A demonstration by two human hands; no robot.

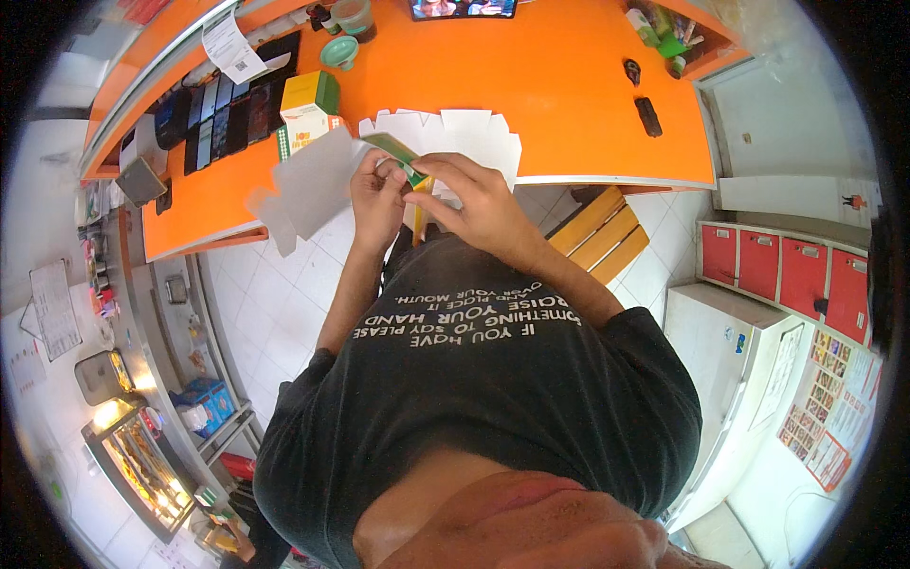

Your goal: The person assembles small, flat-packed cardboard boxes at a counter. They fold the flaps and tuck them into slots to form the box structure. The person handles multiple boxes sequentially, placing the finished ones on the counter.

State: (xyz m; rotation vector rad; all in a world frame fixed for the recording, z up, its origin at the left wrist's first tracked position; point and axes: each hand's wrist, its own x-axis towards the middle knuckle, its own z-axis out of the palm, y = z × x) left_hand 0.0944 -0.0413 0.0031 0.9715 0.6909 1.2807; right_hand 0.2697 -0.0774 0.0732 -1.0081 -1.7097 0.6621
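Between my hands is an unfolded cardboard box (455, 137), white inside, with green printed edges. Its flat white part lies over the orange counter's near edge, and another grey-white panel (318, 185) sticks out to the left. My left hand (379, 194) is closed on the box's narrow green flap (393, 147). My right hand (474, 199) pinches the same flap from the right, thumb and fingers bent around its end. Close by on the left stand a yellow-and-green carton (310, 92) and a white-and-orange one (308, 121).
The orange counter (569, 95) holds several dark tablets (213, 123), a hanging paper slip (230, 47), a green bowl (339, 53), a lit screen (463, 9) and a black device (648, 117). A wooden stool (602, 235) stands below. Another person's hand (244, 544) shows near a lit food warmer (147, 465).
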